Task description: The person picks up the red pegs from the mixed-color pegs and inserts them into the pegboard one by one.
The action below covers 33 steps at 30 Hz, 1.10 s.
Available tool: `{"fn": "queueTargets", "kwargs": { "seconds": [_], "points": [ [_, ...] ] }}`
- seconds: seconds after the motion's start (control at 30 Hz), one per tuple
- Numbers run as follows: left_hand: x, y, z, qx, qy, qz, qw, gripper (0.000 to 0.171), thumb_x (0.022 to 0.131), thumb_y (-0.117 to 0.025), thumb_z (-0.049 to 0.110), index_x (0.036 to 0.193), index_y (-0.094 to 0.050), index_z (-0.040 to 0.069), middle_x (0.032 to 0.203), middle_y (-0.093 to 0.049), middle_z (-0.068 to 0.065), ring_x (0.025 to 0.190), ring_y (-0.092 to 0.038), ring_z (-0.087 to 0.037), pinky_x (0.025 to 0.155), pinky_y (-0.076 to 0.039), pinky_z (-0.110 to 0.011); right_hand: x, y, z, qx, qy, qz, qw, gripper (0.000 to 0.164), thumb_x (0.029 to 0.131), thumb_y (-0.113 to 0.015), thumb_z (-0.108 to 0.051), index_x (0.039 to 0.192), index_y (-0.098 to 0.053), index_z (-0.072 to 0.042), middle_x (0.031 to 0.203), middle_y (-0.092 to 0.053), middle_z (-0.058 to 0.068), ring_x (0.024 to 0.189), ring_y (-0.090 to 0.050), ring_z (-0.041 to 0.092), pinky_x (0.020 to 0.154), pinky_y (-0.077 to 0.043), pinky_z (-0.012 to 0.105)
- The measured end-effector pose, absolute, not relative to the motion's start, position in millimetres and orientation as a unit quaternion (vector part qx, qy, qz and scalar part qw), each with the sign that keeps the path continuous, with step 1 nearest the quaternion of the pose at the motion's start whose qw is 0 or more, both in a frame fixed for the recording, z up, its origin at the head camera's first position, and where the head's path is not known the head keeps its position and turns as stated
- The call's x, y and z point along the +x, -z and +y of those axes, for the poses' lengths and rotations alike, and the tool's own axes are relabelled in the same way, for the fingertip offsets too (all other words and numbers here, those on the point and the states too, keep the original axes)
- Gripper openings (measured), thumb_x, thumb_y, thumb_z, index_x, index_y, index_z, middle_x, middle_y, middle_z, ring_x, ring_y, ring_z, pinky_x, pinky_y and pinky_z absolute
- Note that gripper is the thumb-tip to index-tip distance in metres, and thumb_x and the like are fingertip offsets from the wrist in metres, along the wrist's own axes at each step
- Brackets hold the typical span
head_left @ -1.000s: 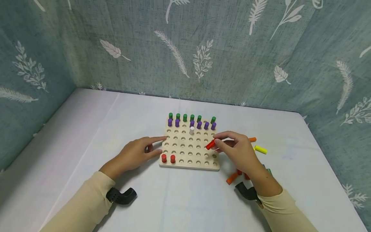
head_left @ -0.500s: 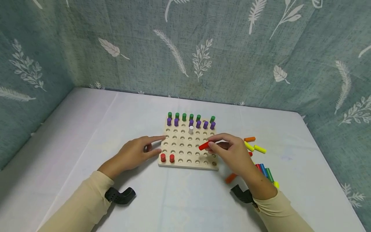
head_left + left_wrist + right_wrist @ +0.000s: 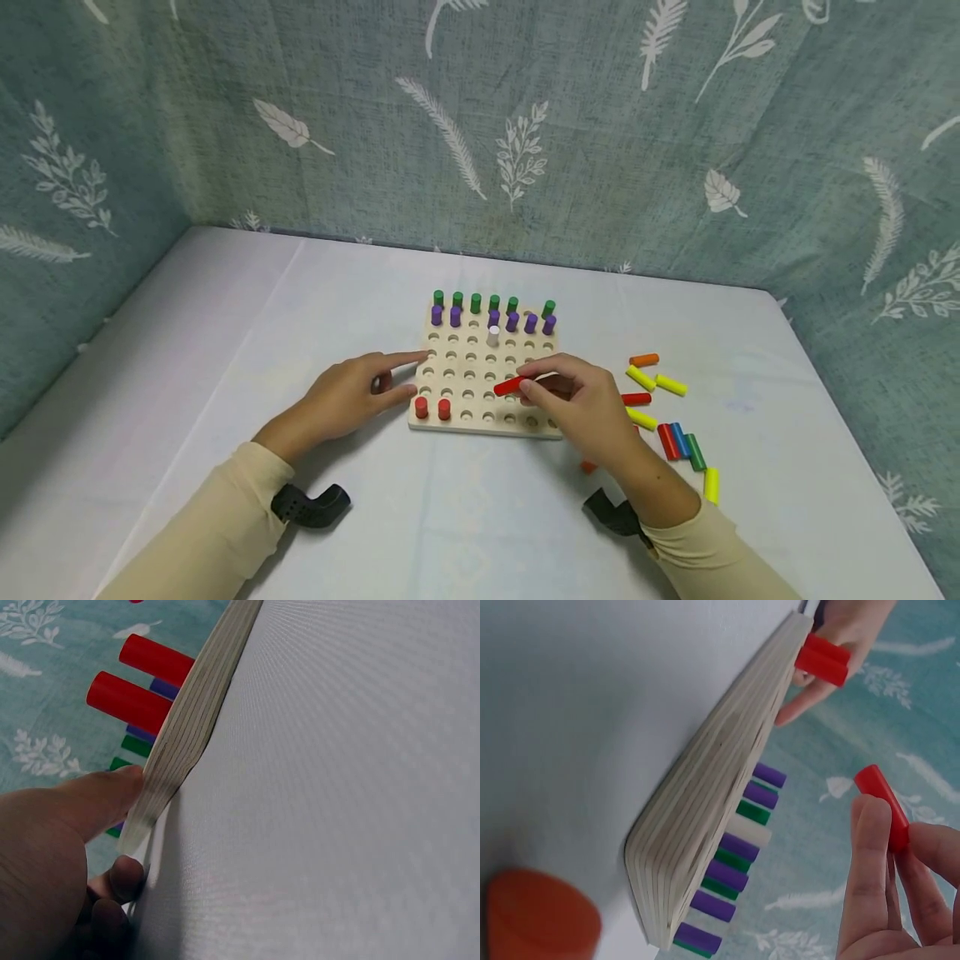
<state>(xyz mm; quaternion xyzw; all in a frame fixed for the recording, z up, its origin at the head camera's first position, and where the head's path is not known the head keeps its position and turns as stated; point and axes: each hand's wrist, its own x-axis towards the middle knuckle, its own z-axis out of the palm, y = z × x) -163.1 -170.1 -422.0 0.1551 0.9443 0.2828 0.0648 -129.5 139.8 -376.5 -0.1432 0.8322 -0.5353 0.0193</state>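
Observation:
My right hand (image 3: 581,408) pinches a red peg (image 3: 508,386) between thumb and fingertips, above the front half of a wooden pegboard (image 3: 487,431). The peg lies nearly level in the head view; the right wrist view shows it raised off the board. At the board's left edge, my left hand (image 3: 348,400) touches the side with its extended index finger and thumb. Two red pegs (image 3: 444,409) stand upright in the front-left holes. Green pegs (image 3: 476,302) line the back row, with purple pegs (image 3: 512,321) just before them. One white peg (image 3: 493,337) stands in the third row.
Loose pegs lie right of the board: an orange peg (image 3: 644,360), several yellow pegs (image 3: 671,385), a red peg (image 3: 637,399), a blue peg (image 3: 680,440) and a green peg (image 3: 696,452). A patterned curtain (image 3: 375,125) hangs behind the white table (image 3: 360,287).
My right hand has moved left across the board with the red peg, which has tilted closer to level. More loose pegs show behind it. The left hand keeps its place.

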Motion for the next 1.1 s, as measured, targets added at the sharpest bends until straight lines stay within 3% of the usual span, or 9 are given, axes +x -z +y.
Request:
{"fn": "queueTargets", "kwargs": {
  "seconds": [0.2,0.43,0.67,0.9,1.1],
  "points": [
    [-165,422,-167,0.157,-0.283,0.943,0.076,0.054,0.093,-0.071,0.037,0.144,-0.054,0.038,0.077,-0.054,0.004,0.064,-0.042,-0.012,0.057,-0.035,-0.028,-125,378,137,-0.149,0.533,0.832,0.014,0.018,0.092,-0.072,-0.009,0.11,-0.074,-0.012,0.108,-0.072,0.003,0.09,-0.073,0.012,0.082,-0.057,0.023],
    [-168,422,-162,0.167,-0.283,0.941,0.083,0.054,0.092,-0.072,0.039,0.143,-0.054,0.038,0.077,-0.054,0.005,0.064,-0.043,-0.012,0.057,-0.035,-0.028,-126,375,131,-0.172,0.532,0.829,0.0,0.019,0.092,-0.071,-0.006,0.111,-0.073,-0.003,0.106,-0.071,0.007,0.089,-0.074,0.015,0.081,-0.058,0.024],
    [-165,423,-165,0.156,-0.275,0.945,0.082,0.055,0.092,-0.072,0.038,0.144,-0.054,0.038,0.077,-0.054,0.004,0.063,-0.042,-0.013,0.056,-0.035,-0.029,-131,374,118,-0.18,0.525,0.832,-0.001,0.017,0.092,-0.072,-0.01,0.11,-0.075,-0.01,0.107,-0.071,0.005,0.09,-0.073,0.016,0.082,-0.058,0.025],
    [-164,421,-168,0.153,-0.278,0.945,0.079,0.055,0.092,-0.072,0.038,0.144,-0.053,0.038,0.077,-0.054,0.004,0.063,-0.043,-0.013,0.056,-0.035,-0.028,-131,380,110,-0.186,0.484,0.855,0.007,0.015,0.09,-0.075,-0.012,0.105,-0.076,-0.01,0.098,-0.073,0.0,0.081,-0.065,0.011,0.074,-0.056,0.025],
    [-163,421,-171,0.15,-0.281,0.945,0.073,0.055,0.092,-0.072,0.038,0.144,-0.054,0.038,0.077,-0.054,0.004,0.063,-0.042,-0.013,0.056,-0.035,-0.029,-131,380,108,-0.194,0.461,0.866,0.013,0.018,0.089,-0.075,-0.01,0.107,-0.076,-0.008,0.099,-0.072,-0.002,0.083,-0.066,0.011,0.075,-0.056,0.024]
  ]
}}
